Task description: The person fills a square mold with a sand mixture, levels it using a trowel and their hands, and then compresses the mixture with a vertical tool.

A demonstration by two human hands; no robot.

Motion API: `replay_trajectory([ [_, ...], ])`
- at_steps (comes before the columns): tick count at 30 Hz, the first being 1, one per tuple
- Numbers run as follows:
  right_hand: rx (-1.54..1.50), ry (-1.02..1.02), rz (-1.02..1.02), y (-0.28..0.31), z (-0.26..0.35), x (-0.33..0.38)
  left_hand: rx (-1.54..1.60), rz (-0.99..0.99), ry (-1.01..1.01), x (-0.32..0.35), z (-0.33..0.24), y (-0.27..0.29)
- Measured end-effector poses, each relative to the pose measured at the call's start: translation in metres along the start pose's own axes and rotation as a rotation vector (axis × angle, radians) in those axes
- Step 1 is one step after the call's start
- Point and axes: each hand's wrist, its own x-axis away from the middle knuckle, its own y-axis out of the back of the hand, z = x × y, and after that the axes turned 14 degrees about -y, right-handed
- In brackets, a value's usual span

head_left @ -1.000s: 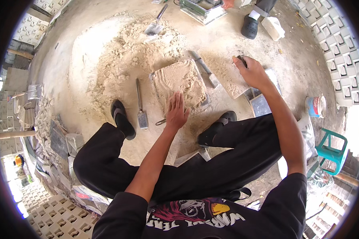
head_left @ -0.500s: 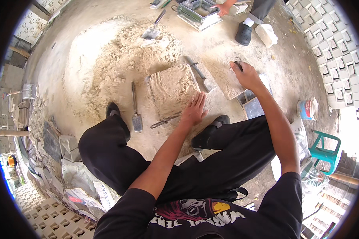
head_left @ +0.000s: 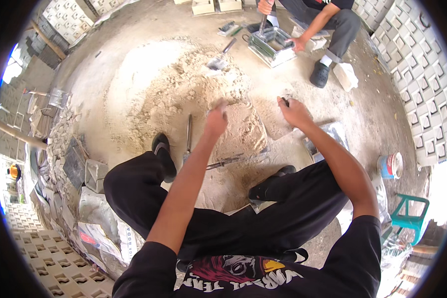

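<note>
A rectangular mould heaped with damp sand [head_left: 243, 130] lies on the floor between my feet, a metal rod [head_left: 226, 162] along its near edge. My left hand [head_left: 217, 119] is over the far left part of that sand; its fingers are smeared by motion, so I cannot tell whether it holds any. To the right, my right hand [head_left: 297, 114] is closed round the dark handle [head_left: 284, 102] of a flat, sand-coated plate [head_left: 272, 118], which lies beside the mould. A trowel [head_left: 188, 133] rests left of the mould, partly hidden behind my left forearm.
Loose sand [head_left: 154, 89] spreads beyond and left of the mould, with another trowel [head_left: 217, 63] on it. At the far right a co-worker's hand [head_left: 298, 43] touches a rectangular metal mould [head_left: 270, 60]. A white block [head_left: 345, 76], paint bucket [head_left: 390, 166] and green stool [head_left: 410, 214] stand right.
My left hand has lifted from the mould's near right corner and moved away and left over the sand. My right hand still grips the handle. The view has tilted up, showing more of the co-worker.
</note>
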Motion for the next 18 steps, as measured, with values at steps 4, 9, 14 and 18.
replay_trajectory([
  [4,-0.07,0.154,-0.012,-0.03,0.042,-0.012,-0.098,-0.177,0.059,-0.04,0.035,0.068],
  [9,-0.326,0.001,0.211,-0.077,0.118,-0.03,-0.238,-0.153,0.241,-0.082,0.054,0.125],
  [14,-0.477,-0.068,0.221,-0.179,0.184,-0.107,-0.304,-0.211,0.264,-0.113,0.141,0.133],
  [18,-0.539,0.027,0.145,-0.274,0.231,-0.176,-0.234,-0.226,0.297,-0.117,0.238,0.13],
])
